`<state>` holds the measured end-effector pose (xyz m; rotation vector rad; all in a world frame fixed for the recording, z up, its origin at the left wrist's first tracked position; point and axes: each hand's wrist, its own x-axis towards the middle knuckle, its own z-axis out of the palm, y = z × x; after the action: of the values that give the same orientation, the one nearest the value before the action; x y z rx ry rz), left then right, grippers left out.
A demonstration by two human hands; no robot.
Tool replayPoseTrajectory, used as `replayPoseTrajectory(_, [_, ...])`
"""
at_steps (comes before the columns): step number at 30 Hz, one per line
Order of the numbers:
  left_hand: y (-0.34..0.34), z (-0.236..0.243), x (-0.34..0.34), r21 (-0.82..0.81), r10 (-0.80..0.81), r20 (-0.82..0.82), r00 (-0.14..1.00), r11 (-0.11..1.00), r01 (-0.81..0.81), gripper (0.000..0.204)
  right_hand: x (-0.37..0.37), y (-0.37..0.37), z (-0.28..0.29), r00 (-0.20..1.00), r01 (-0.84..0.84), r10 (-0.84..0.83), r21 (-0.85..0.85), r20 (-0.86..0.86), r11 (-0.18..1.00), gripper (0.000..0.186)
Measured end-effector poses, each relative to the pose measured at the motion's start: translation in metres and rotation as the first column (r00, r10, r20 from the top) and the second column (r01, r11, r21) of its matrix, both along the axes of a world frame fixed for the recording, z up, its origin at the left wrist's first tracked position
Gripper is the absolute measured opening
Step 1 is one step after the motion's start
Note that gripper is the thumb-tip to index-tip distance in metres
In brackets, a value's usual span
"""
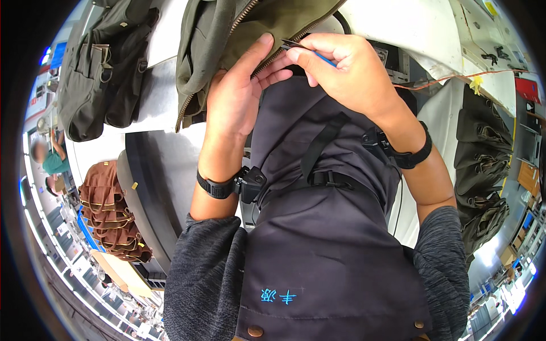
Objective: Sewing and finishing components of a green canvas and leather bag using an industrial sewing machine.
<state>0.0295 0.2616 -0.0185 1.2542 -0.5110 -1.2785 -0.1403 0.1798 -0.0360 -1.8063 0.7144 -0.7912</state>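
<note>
An olive-green bag lies on the work surface in front of me, its brass-toothed zipper undone and its lighter lining showing. My left hand is at the bag's near edge, thumb raised and fingers stretched out beside the zipper, open. In my right hand is a small pair of thread snips with dark blades and a blue part, closed in the fingers. The tips of the snips are at the zipper edge, close to my left thumb. Any thread there is too small to make out.
More olive bags lie at the left, and a stack of dark olive pieces hangs at the right. Brown bags are piled at the lower left. An orange cord crosses the right side. A person is far left.
</note>
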Motion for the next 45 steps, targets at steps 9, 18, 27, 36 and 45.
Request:
replayPoseTrajectory(9, [0.001, 0.002, -0.005, -0.023, -0.08, -0.003, 0.997, 0.997, 0.08, 0.043, -0.016, 0.008, 0.027, 1.0, -0.021, 0.03, 0.485, -0.01, 0.874, 0.027])
replayPoseTrajectory(18, [0.001, 0.012, -0.014, 0.064, -0.053, 0.119, 0.991, 0.997, 0.045, 0.04, -0.055, -0.005, 0.024, 0.997, 0.078, -0.077, 0.463, -0.022, 0.883, 0.028])
replayPoseTrajectory(27, [-0.013, 0.021, 0.022, -0.013, -0.039, -0.05, 0.998, 0.999, 0.038, 0.015, -0.118, -0.051, 0.001, 0.956, 0.274, -0.293, 0.372, -0.006, 0.887, 0.019])
replayPoseTrajectory(36, [-0.087, 0.128, 0.121, 0.277, -0.289, -0.155, 0.945, 0.905, 0.322, 0.014, -0.144, -0.124, -0.013, 0.908, 0.405, -0.418, 0.329, -0.032, 0.853, 0.023])
replayPoseTrajectory(45, [-0.075, 0.17, 0.142, 0.467, -0.402, 0.769, 0.497, 0.884, -0.007, 0.069, -0.152, -0.128, -0.024, 0.859, 0.486, -0.511, 0.372, -0.037, 0.791, 0.023])
